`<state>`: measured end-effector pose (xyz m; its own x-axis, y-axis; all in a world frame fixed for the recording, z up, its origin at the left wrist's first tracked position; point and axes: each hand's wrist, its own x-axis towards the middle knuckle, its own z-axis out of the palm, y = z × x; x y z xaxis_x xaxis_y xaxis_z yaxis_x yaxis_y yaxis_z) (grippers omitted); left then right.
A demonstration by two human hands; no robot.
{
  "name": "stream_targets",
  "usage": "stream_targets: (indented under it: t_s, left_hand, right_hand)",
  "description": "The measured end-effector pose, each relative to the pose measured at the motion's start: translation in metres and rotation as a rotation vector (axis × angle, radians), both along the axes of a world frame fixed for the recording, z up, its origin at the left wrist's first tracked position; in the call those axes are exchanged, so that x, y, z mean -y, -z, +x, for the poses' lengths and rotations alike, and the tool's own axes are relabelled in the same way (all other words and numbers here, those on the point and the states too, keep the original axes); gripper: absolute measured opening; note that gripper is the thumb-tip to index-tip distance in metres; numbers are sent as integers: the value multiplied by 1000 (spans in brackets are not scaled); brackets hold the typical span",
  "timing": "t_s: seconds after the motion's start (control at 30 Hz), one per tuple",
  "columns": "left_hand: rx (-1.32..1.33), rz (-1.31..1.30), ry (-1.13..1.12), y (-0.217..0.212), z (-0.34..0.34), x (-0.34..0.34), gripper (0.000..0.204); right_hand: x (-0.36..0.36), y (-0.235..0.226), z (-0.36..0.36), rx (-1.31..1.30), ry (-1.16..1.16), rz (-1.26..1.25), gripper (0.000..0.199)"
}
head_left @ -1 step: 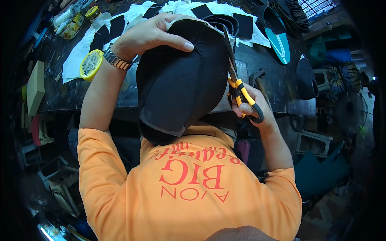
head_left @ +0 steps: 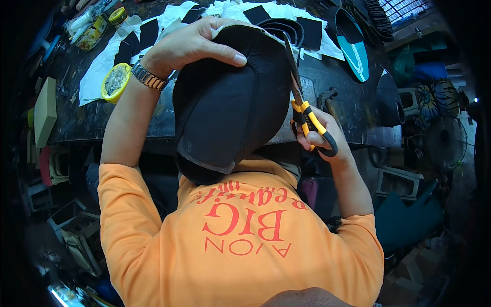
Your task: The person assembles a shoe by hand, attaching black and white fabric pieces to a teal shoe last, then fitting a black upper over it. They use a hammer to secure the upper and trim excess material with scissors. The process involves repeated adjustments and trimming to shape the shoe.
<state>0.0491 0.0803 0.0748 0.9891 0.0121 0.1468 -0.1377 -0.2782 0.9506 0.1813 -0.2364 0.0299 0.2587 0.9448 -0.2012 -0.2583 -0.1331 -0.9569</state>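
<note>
Nothing moved, left hand (head_left: 192,46) fingers gripping black fabric piece (head_left: 230,107), right hand (head_left: 322,135) fingers closed on scissors (head_left: 307,115), blade tips hidden.

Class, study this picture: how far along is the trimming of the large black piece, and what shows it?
Done: flat black cut pieces already lie on white paper on the dark workbench. In hand: the left hand steadies the large black curved fabric piece while the right hand works yellow-handled scissors along its right edge. Left: the pale-lined lower edge looks uneven, possibly untrimmed.

The only view is from the person's head. It looks steeply down, close over the workbench (head_left: 327,82) edge.
</note>
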Motion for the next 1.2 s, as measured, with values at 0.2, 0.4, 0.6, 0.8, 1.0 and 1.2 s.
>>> stream_targets:
  t_s: [0.2, 0.4, 0.6, 0.8, 1.0, 1.2]
  left_hand:
    - [-101, 63, 32, -1, -3, -2, 48]
    - [-130, 51, 108, -3, 0, 9, 49]
    - [-117, 70, 193, -5, 7, 14, 46]
    - [-103, 44, 238, -1, 9, 23, 43]
    - [-179, 61, 235, -7, 12, 24, 44]
    - [-138, 93, 274, -5, 15, 29, 39]
  right_hand:
    - [10, 1, 6, 51, 28, -111, 79]
    - [12, -13, 24, 85, -50, -135, 44]
    - [14, -17, 38, 228, -65, -183, 72]
    - [26, -17, 54, 229, -79, -173, 43]
    - [34, -9, 50, 261, -13, -116, 39]
    - [31, -5, 37, 190, -27, -121, 49]
